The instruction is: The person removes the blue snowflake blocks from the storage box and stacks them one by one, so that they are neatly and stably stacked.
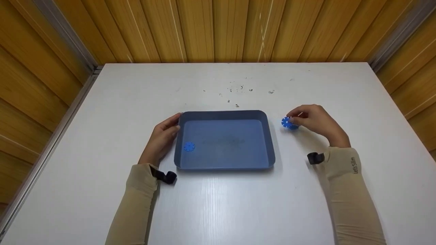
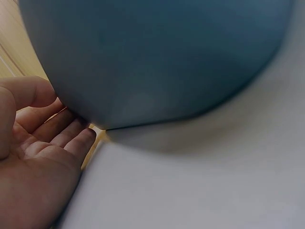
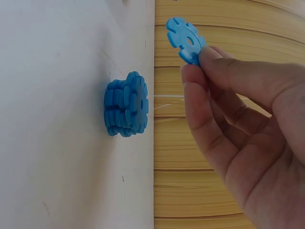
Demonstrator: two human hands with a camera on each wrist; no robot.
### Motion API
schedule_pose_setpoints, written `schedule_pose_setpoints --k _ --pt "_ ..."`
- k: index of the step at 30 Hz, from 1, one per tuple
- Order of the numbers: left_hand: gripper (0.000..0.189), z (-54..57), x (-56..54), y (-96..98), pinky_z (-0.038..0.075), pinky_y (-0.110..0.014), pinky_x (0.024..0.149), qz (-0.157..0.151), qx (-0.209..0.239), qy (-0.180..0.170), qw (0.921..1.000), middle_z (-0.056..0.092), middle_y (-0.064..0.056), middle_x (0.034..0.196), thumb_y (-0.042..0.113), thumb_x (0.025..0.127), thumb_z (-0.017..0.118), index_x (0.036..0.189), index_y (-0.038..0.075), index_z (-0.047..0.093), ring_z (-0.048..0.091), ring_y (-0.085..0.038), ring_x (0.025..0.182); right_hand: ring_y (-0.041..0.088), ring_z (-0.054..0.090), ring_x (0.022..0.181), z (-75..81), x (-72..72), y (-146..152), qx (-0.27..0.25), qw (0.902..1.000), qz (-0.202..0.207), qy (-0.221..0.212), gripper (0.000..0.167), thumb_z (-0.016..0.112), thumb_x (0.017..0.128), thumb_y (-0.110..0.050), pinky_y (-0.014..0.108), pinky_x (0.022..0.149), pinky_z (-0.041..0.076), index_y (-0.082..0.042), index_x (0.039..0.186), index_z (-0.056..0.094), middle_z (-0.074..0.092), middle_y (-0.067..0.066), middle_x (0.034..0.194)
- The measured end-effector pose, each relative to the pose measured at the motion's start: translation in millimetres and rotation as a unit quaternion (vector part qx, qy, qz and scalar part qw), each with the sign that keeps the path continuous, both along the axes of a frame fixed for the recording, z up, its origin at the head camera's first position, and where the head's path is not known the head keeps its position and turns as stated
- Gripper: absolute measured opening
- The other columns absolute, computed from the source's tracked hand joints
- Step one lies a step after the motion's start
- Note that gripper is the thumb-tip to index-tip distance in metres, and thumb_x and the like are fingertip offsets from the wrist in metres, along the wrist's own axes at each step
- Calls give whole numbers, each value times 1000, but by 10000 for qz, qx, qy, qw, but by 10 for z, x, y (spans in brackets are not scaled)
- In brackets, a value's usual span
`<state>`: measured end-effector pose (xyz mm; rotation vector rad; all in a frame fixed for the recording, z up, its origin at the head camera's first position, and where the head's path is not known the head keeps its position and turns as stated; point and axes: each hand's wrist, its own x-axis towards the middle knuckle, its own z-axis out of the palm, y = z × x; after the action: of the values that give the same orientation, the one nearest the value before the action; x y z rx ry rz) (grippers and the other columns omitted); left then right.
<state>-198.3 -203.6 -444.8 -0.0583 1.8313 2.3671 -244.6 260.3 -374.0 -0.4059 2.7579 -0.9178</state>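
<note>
A thin blue notched disc (image 3: 183,38) with a centre hole is pinched between the thumb and forefinger of my right hand (image 1: 316,122). Beside it on the table stands a stack of matching blue discs (image 3: 128,105), mostly hidden behind the held disc in the head view. My left hand (image 1: 160,139) rests its fingertips against the outer left wall of the shallow blue-grey tray (image 1: 224,164), near the far corner. In the left wrist view its fingers (image 2: 78,143) lie relaxed along the tray's side. Inside the tray, a single blue disc (image 1: 189,146) lies flat near the left wall.
The white table (image 1: 218,207) has small dark scuff marks (image 1: 238,90) beyond the tray. Yellow wood-plank walls (image 1: 228,30) stand behind and at both sides. Each sleeve cuff carries a small black wrist camera (image 1: 315,158).
</note>
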Motion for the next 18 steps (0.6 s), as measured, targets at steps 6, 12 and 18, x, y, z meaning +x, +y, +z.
schedule_pose_setpoints --k 6,12,18 --pt "54 -2 -1 4 30 -29 116 30 -29 -51 10000 38 -8 153 -4 93 48 145 5 40 34 -17 142 27 58 99 -29 7 83 73 9999 -92 -57 29 63 93 -21 35 86 48 -6 117 68 66 16 115" --pt "53 -8 -8 7 30 -29 117 82 -101 -90 9999 40 -6 151 -3 92 49 144 7 43 34 -15 142 29 58 102 -61 3 147 68 9993 -296 -199 31 63 93 -23 33 86 48 -6 119 67 64 18 119" --pt "55 -12 -11 3 27 -29 118 43 -75 -83 9999 37 -5 154 -5 93 47 146 8 41 31 -15 144 32 57 105 -93 -12 191 125 9987 -419 -250 30 61 94 -19 33 84 46 -5 120 66 63 20 120"
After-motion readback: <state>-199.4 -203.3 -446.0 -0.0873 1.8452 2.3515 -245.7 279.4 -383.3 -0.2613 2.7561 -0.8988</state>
